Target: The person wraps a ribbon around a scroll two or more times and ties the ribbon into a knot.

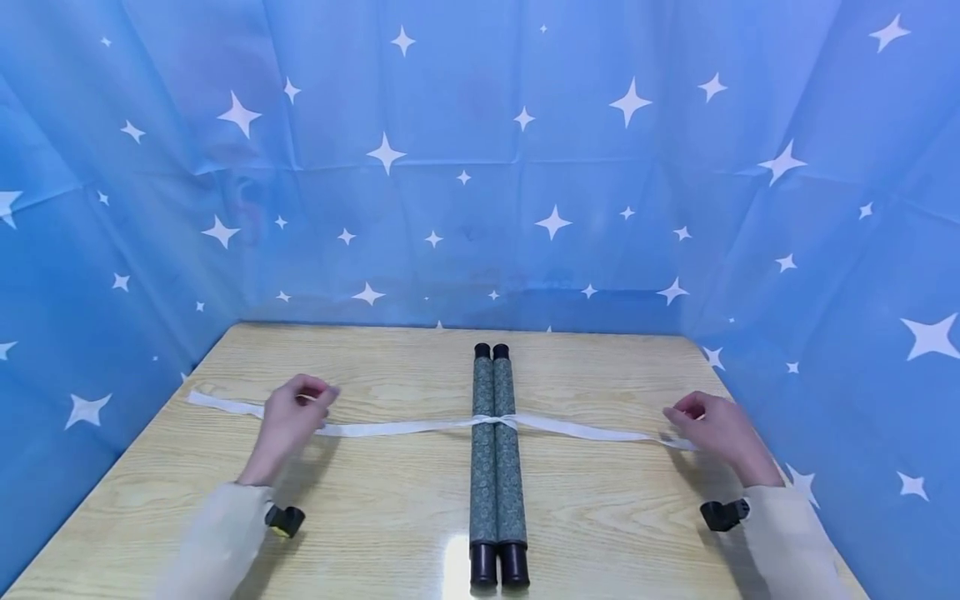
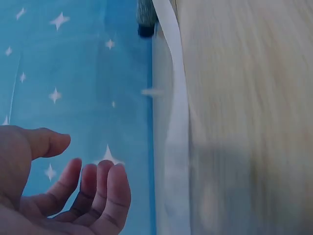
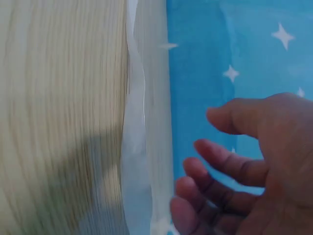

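A rolled-up scroll [image 1: 483,483] with grey-green patterned covering and dark end knobs lies lengthwise on the table as two rolls side by side. Around its middle runs a white ribbon [image 1: 397,428], crossed over between the rolls, its two tails stretched out left and right on the wood. Above the left tail hovers my left hand [image 1: 288,421], fingers loosely curved, thumb apart from them, nothing held. My right hand [image 1: 716,425] is likewise over the end of the right tail, loosely bent and without anything in it. In both wrist views the ribbon [image 2: 178,122] lies apart from the fingers.
The light wooden table [image 1: 600,517] is enclosed by blue curtains [image 1: 480,200] with white stars at the back and both sides. A dark wrist camera [image 1: 285,521] sits at the left sleeve, another wrist camera [image 1: 723,515] at the right sleeve.
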Demonstrator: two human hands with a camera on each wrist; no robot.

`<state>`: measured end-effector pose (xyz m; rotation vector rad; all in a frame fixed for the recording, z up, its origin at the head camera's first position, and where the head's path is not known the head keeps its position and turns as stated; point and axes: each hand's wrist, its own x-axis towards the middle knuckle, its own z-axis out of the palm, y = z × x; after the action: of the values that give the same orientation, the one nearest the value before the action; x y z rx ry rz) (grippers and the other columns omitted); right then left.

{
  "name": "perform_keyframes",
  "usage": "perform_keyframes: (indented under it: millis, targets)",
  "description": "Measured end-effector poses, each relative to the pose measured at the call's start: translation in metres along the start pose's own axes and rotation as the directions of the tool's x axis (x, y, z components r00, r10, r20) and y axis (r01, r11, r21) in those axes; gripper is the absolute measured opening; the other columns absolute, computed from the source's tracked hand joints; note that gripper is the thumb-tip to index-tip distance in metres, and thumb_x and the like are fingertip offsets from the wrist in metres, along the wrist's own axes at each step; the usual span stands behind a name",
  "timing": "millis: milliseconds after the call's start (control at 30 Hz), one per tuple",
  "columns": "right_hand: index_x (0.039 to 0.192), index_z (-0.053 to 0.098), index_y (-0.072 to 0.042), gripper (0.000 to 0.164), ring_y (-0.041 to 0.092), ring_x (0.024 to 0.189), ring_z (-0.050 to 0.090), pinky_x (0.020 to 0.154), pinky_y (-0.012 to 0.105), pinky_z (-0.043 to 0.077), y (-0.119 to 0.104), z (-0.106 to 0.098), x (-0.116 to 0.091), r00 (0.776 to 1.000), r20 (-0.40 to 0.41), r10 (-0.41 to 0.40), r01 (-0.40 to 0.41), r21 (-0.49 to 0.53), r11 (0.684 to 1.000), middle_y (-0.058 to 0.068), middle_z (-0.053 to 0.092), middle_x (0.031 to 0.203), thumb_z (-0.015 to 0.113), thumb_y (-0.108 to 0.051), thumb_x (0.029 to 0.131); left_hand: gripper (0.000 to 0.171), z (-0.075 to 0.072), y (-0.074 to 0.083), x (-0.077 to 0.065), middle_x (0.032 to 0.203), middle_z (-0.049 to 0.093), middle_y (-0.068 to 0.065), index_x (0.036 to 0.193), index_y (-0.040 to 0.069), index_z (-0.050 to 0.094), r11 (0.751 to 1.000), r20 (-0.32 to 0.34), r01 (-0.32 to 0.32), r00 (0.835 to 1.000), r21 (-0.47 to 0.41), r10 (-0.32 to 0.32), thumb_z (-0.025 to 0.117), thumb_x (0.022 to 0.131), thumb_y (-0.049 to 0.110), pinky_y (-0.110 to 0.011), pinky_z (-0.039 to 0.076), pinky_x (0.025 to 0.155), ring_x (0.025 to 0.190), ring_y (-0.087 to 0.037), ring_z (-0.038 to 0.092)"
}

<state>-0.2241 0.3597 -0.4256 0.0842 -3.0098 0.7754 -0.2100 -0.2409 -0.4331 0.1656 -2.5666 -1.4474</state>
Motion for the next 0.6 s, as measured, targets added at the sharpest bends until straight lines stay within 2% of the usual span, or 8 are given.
perform_keyframes:
  millis: [133,267,333,433,567,600]
  targets:
    - [0.095,0.064,-0.004,0.048,0.019,0.069,0.052,0.061,0.034,0.041,-0.006,0.004,0.000,0.997,0.069,0.041,-0.039,-0.038,0.999,0.004,0.060,0.080,0.054,-0.051,0.097,0.039,0.026,0.019,0.001,0.100,0.062,-0.022,0.107,0.004,0.061,0.999,0.113,-0.018,0.993,-0.039,0.023,0.063,0.096,0.042,-0.044,0.056,0.068,0.076,-0.031,0.065]
    - [0.078,0.059,-0.009,0.046,0.017,0.060,0.046,0.057,0.033,0.037,-0.010,0.004,-0.002,0.990,0.111,0.081,-0.072,-0.090,0.993,-0.001,0.050,0.065,0.053,-0.051,0.097,0.036,0.050,0.036,0.000,0.090,0.062,-0.020,0.100,0.006,0.062,0.997,0.213,-0.055,0.975,-0.045,0.063,0.063,0.096,0.041,-0.046,0.054,0.064,0.067,-0.030,0.063]
    - [0.070,0.055,-0.011,0.048,0.016,0.055,0.042,0.054,0.032,0.035,-0.010,0.003,-0.003,0.985,0.131,0.116,-0.103,-0.106,0.989,-0.003,0.044,0.058,0.053,-0.051,0.097,0.037,0.061,0.044,0.000,0.081,0.062,-0.016,0.098,0.005,0.063,0.997,0.271,-0.064,0.960,-0.035,0.071,0.063,0.096,0.042,-0.045,0.053,0.062,0.064,-0.032,0.061]
    - [0.066,0.056,-0.012,0.052,0.017,0.053,0.042,0.052,0.033,0.035,-0.008,-0.001,-0.004,0.970,0.151,0.191,-0.171,-0.134,0.976,-0.002,0.042,0.056,0.051,-0.054,0.096,0.042,0.078,0.052,0.002,0.066,0.057,-0.008,0.094,0.003,0.065,0.997,0.360,-0.071,0.931,0.015,0.061,0.062,0.096,0.044,-0.039,0.049,0.057,0.057,-0.031,0.058]
    - [0.068,0.058,-0.009,0.058,0.020,0.059,0.047,0.052,0.035,0.038,-0.001,-0.009,-0.006,0.941,0.155,0.301,-0.277,-0.156,0.948,0.002,0.048,0.063,0.047,-0.059,0.095,0.047,0.094,0.060,0.002,0.052,0.046,0.001,0.088,-0.002,0.065,0.993,0.457,-0.074,0.889,0.091,0.025,0.061,0.096,0.045,-0.032,0.048,0.060,0.044,-0.021,0.046]
    - [0.067,0.055,-0.010,0.058,0.021,0.059,0.047,0.052,0.035,0.038,0.002,-0.010,-0.006,0.931,0.155,0.329,-0.306,-0.155,0.939,0.003,0.046,0.063,0.046,-0.060,0.095,0.047,0.097,0.062,0.002,0.049,0.044,0.002,0.082,-0.001,0.064,0.992,0.474,-0.070,0.880,0.105,0.012,0.061,0.096,0.044,-0.032,0.048,0.062,0.042,-0.018,0.042]
